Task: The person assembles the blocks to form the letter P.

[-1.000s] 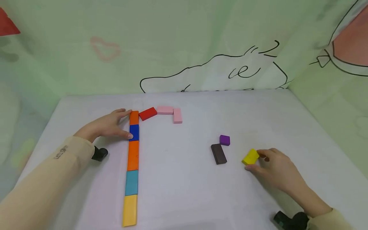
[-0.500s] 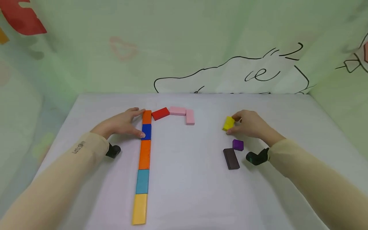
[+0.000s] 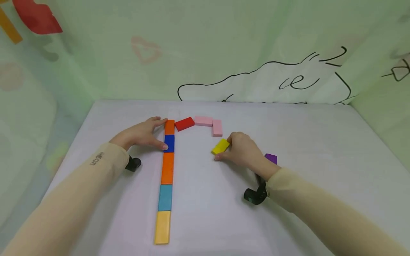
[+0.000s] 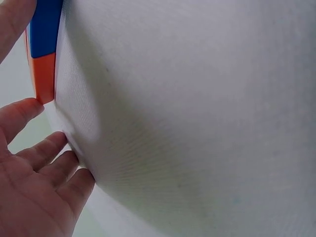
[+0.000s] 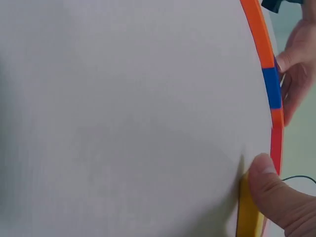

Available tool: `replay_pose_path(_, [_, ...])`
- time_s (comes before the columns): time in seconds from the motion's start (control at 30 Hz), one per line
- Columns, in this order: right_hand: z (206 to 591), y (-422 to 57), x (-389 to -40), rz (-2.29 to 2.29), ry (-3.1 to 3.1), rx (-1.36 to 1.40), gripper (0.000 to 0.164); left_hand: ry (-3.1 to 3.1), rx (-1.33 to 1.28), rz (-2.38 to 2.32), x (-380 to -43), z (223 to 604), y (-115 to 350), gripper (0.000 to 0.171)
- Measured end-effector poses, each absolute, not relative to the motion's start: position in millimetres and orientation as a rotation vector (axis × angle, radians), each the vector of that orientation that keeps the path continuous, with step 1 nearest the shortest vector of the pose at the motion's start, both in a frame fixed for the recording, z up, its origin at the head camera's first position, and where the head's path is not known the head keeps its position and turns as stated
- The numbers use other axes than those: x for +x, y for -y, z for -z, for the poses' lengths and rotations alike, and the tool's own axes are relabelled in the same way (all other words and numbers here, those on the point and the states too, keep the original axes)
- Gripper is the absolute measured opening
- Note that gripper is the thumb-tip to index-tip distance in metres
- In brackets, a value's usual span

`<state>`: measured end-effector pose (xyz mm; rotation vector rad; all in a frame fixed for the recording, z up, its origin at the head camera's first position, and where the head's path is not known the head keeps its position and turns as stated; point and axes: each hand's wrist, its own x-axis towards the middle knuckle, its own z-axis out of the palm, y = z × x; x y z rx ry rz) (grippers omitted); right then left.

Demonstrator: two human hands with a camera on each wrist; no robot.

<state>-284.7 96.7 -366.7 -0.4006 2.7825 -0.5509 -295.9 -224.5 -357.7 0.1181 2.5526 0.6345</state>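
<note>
In the head view, my right hand [image 3: 245,151] pinches a yellow block [image 3: 220,146] between thumb and fingers, just below an upright pink block [image 3: 217,128]. The right wrist view shows the thumb [image 5: 276,187] against the yellow block's side. My left hand [image 3: 142,134] lies spread beside a straight column of blocks. Its index fingertip touches the far end of a small orange block [image 3: 169,127]; its thumb rests on the blue block [image 3: 169,143]. Below these run a longer orange block [image 3: 168,168], a light blue block [image 3: 165,197] and a pale yellow block [image 3: 162,227].
A tilted red block [image 3: 184,123] and a flat pink block [image 3: 203,121] continue from the column's top toward the right. A purple block [image 3: 271,158] shows partly behind the right wrist. The white table [image 3: 320,142] meets a printed green cloth [image 3: 224,42] at the back.
My right hand has carried the yellow block from the right side leftward to near the pink blocks. The dark brown block is now hidden by the right arm. The left hand stays at the column.
</note>
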Motion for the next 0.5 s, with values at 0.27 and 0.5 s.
replay_pose_path(0.27, [374,-76,-284,0.566,-2.841,-0.356,0.064,-2.552,0.122,-0.619,-296,356,224,0.103])
replay_pose_path(0.5, [374,-66,-283,0.512,-2.863,-0.333,0.065,-2.550,0.100,-0.632,-297,359,224,0.102])
